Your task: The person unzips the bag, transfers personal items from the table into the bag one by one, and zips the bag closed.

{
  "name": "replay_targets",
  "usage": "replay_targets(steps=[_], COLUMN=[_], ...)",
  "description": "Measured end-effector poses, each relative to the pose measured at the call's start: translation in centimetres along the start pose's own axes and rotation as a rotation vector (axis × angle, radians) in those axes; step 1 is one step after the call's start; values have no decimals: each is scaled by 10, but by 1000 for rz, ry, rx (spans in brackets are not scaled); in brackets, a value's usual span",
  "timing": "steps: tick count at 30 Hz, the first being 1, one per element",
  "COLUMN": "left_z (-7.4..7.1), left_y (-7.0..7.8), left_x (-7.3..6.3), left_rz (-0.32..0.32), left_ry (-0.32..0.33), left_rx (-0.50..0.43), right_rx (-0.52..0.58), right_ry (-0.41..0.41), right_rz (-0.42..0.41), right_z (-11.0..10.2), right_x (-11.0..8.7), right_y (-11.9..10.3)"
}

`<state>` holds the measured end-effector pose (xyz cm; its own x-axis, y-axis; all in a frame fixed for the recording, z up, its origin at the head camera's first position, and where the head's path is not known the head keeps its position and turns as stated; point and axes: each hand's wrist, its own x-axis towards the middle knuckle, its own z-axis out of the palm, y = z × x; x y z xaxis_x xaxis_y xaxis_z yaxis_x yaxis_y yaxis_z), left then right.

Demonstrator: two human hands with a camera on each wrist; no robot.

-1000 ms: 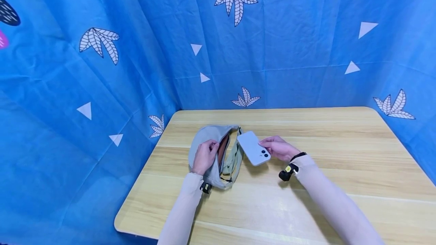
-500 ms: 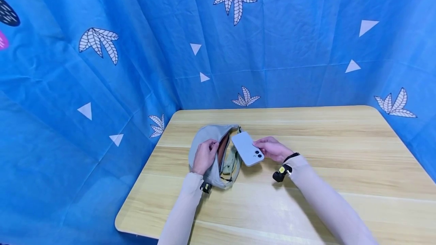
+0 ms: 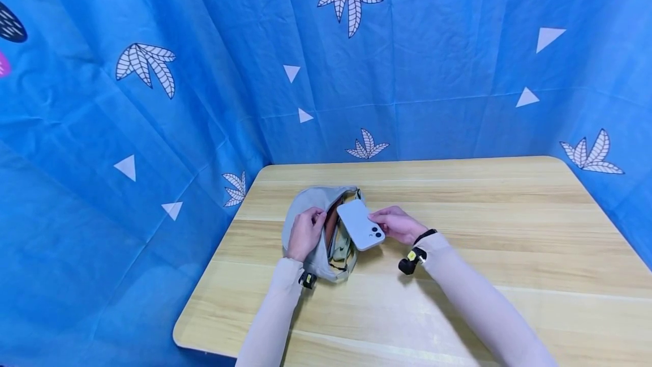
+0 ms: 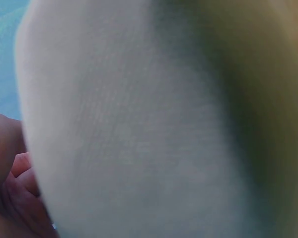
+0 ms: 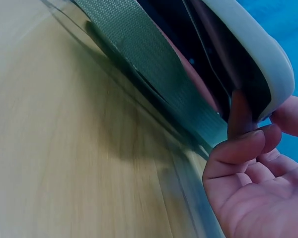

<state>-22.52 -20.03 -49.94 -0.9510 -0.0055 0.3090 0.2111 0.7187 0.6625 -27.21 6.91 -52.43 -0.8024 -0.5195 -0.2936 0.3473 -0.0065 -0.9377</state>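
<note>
Only the head view shows lenses [image 3: 376, 232] on the phone [image 3: 356, 221].

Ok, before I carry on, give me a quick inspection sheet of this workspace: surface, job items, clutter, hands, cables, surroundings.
Surface: pale wood-grain tabletop with rounded corners.
Job items: grey waist bag on the tabletop, mouth open, reddish-brown lining showing; green webbing strap beside the mouth; white smartphone, camera side up, at the mouth; whether it touches the bag, cannot tell.
Clutter: nothing seen.
Left hand: grips the bag at the edge of its mouth.
Right hand: pinches the smartphone by its right long edge.
Cables: nothing seen.
Surroundings: blue curtain with leaf and triangle prints, behind the tabletop and at both sides.
</note>
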Motion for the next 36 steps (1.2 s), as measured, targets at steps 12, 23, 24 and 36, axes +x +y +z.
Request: replay_targets(steps=[12,23,24,36], left_z=[-2,-4,-4,-4], left_y=[0,2,2,1], left_x=[0,1,1,2], left_rz=[10,15,17,18], left_ry=[6,9,10,18], left_rx=[8,21,24,27], right_rx=[-13,10,8,24], right_ry=[-12,27,29,62], right_rz=[-14,1,1,1], right_z=[20,37,38,53], right_x=[7,22,23,31], right_y=[-2,-5,-5,-10])
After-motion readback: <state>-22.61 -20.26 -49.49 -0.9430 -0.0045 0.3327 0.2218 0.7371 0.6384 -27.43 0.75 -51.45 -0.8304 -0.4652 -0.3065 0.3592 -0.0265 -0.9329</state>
